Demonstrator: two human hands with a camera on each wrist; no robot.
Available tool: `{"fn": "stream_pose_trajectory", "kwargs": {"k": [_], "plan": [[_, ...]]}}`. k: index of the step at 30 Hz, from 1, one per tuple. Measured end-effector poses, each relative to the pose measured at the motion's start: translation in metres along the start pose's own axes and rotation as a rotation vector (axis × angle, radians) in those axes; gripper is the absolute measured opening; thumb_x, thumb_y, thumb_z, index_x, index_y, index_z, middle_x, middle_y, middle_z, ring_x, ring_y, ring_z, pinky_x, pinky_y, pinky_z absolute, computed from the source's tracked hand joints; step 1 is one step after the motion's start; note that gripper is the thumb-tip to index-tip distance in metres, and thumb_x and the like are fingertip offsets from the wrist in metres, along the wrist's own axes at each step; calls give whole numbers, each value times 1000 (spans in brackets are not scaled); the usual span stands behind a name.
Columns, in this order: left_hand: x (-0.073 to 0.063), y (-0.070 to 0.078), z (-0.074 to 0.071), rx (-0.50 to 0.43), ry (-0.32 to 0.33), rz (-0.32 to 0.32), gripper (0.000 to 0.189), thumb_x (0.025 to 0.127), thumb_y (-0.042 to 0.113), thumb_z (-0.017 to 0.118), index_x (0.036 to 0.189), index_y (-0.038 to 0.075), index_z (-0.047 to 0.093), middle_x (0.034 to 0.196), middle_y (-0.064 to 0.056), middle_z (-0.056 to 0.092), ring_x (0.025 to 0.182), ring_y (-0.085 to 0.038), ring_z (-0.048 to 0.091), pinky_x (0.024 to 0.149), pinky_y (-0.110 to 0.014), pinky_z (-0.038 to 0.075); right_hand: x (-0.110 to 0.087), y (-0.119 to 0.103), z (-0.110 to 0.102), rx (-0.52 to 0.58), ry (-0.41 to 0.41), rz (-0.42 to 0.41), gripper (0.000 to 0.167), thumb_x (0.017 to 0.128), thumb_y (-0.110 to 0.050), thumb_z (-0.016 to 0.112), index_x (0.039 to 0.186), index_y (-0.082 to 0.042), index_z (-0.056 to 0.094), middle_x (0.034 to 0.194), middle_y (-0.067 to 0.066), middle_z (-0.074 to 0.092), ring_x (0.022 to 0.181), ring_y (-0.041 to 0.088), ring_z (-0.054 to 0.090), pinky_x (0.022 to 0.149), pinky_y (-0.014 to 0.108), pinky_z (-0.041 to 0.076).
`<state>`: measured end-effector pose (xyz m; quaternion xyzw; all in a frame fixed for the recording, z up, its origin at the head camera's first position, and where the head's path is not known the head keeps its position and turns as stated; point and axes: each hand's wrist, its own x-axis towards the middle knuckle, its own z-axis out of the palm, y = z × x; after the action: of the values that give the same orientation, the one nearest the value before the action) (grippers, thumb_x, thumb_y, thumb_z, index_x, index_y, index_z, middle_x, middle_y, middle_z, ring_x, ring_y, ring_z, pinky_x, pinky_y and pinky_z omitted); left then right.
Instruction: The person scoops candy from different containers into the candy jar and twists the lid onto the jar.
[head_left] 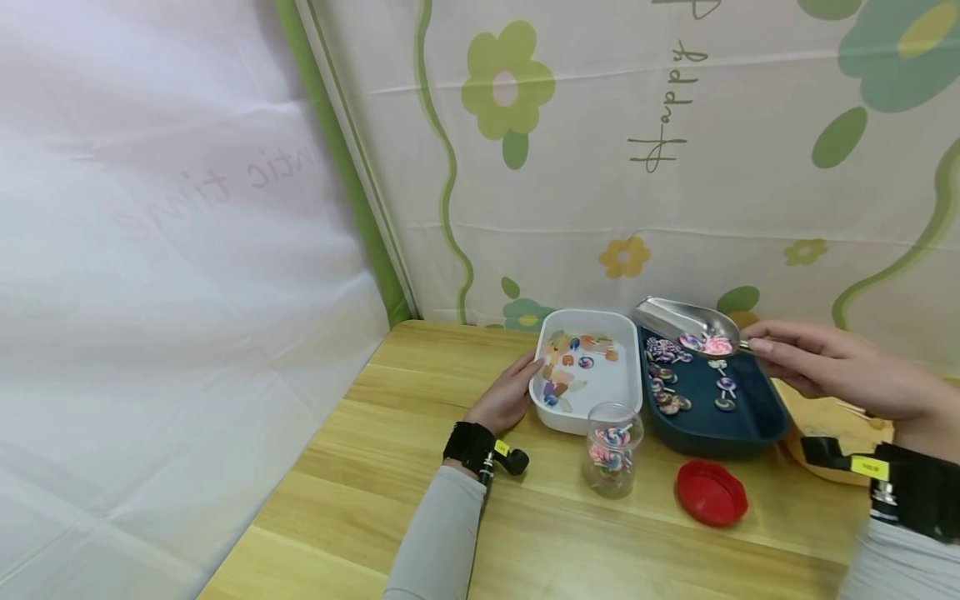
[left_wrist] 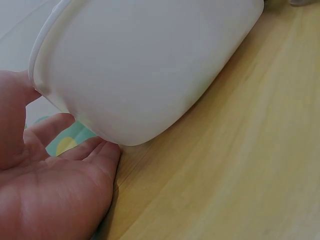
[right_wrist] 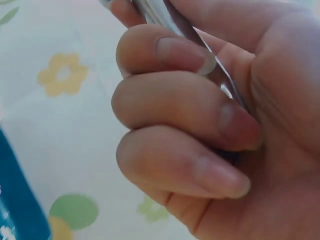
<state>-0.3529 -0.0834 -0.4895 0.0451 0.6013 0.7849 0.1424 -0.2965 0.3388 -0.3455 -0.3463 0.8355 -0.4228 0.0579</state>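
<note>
My right hand (head_left: 847,367) grips the handle of a metal scoop (head_left: 675,321), its fingers curled round it in the right wrist view. Pink and purple swirl lollipop charms (head_left: 716,345) lie in the scoop, which is above a dark blue tub (head_left: 750,417) with more such charms. At the near left corner of a white tub (head_left: 600,392), my left hand (head_left: 506,396) holds the rim and outer wall with thumb and fingers. Small coloured pieces lie in the white tub. A clear jar (head_left: 611,475), partly filled with swirl charms, stands in front of it.
A red lid (head_left: 711,492) lies on the wooden table (head_left: 420,375) right of the jar. An orange-yellow tub (head_left: 832,425) is partly hidden under my right arm. Behind the table hangs a flowered curtain (head_left: 570,208); a white sheet (head_left: 187,292) hangs at the left.
</note>
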Motion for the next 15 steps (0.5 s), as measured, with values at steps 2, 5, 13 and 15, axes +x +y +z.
{"fn": "stream_pose_trajectory", "kwargs": {"k": [2, 5, 13, 15], "plan": [[0, 0, 0, 3, -2, 1, 53, 111, 29, 47, 162, 20, 33, 167, -5, 29, 151, -20, 31, 124, -38, 26, -2, -9, 1, -33, -3, -38, 28, 110, -1, 38, 130, -7, 57, 68, 6, 42, 53, 23, 39, 48, 30, 38], [0, 0, 0, 8, -3, 5, 53, 111, 30, 47, 161, 20, 33, 167, -5, 30, 151, -20, 31, 124, -38, 26, -5, -22, 4, -94, -8, -80, 30, 108, 3, 42, 128, -10, 60, 66, 2, 42, 51, 18, 42, 47, 29, 38], [1, -1, -1, 20, -36, 24, 54, 112, 29, 44, 162, 16, 31, 167, -9, 28, 151, -22, 30, 123, -38, 27, -15, -43, 6, -277, -52, -149, 36, 104, 5, 51, 122, -21, 68, 69, -10, 45, 53, 7, 43, 48, 24, 37], [1, -1, -1, 22, -34, 21, 54, 112, 30, 45, 162, 16, 31, 167, -9, 29, 151, -22, 31, 123, -38, 27, -18, -41, 6, -280, -72, -145, 35, 103, 5, 52, 123, -18, 69, 75, -11, 53, 59, 7, 48, 49, 24, 37]]}}
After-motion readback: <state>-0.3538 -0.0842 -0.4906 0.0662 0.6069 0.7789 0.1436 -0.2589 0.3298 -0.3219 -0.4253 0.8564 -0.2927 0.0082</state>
